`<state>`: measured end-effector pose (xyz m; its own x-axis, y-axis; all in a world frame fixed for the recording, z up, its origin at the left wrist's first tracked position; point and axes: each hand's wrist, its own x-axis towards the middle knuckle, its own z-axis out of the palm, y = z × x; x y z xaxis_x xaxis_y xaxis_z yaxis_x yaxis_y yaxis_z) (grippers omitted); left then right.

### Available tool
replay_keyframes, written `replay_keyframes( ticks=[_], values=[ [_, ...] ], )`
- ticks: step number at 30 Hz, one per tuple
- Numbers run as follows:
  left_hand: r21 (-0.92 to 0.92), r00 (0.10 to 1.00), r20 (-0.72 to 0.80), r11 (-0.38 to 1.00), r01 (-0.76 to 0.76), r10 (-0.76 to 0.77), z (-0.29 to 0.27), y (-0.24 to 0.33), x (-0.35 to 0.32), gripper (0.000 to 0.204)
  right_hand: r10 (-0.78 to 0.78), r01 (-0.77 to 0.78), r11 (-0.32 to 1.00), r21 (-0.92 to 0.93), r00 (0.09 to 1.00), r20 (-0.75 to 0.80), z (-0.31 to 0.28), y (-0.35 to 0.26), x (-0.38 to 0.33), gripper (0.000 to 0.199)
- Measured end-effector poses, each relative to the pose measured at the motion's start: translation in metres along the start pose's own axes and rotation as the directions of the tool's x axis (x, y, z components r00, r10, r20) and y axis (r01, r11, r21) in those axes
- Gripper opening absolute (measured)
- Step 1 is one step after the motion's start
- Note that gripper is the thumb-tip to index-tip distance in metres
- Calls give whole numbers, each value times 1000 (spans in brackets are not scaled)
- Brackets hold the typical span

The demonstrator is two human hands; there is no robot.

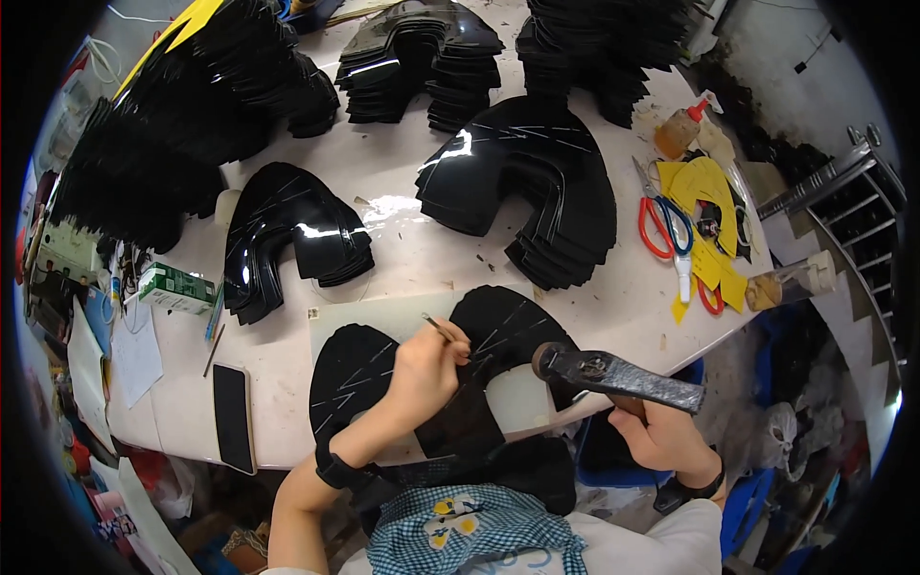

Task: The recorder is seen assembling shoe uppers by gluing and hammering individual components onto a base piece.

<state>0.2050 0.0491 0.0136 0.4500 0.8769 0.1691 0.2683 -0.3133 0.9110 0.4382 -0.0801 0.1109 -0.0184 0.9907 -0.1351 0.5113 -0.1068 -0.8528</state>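
Observation:
My left hand (420,369) pinches a thin metal rod, apparently a punch (436,327), its tip pointing up and left. The hand hovers between two curved black sheet pieces (350,369), one on either side, marked with pale dashed lines. Both lie on a pale flat board (383,313) at the table's near edge; my wrist and forearm cover part of them. At the right, my right hand (661,439) grips the handle of a hammer (618,376). Its dark metal head is raised beside the right piece, with the round face toward the left.
Stacks of curved black pieces stand at the back and middle, one (287,230) at left and one (537,172) at right. On the right lie scissors (661,225), yellow scraps (704,192), a glue bottle (678,131) and a jar (791,281). A phone (233,417) and a green box (177,287) are left.

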Motion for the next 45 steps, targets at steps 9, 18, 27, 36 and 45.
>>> replay_keyframes(
  ticks=[9, 18, 27, 36, 45],
  values=[
    [-57, 998, 26, 997, -57, 58, 14, 0, 3, 8, 22, -23, 1000, 21, 999, 42, 3, -6, 0, 26],
    [-72, 998, 16, 996, -57, 59, 20, 0, 4, 11, 14, -14, 1000, 3, 998, 54, 6, -1, 1, 30],
    [-38, 993, 29, 993, -109, 110, 22, 2, 4, 16, 9, -7, 999, -33, 998, 63, 7, -5, 1, 28],
    [197, 963, 90, 943, -268, 255, 22, 13, 3, 17, -576, 575, 677, 460, 803, -155, -9, -27, 17, 16],
    [416, 953, 152, 858, -302, 262, 26, 8, -8, 24, -102, 141, 964, -225, 979, 179, -18, -41, 31, 30]
  ],
)
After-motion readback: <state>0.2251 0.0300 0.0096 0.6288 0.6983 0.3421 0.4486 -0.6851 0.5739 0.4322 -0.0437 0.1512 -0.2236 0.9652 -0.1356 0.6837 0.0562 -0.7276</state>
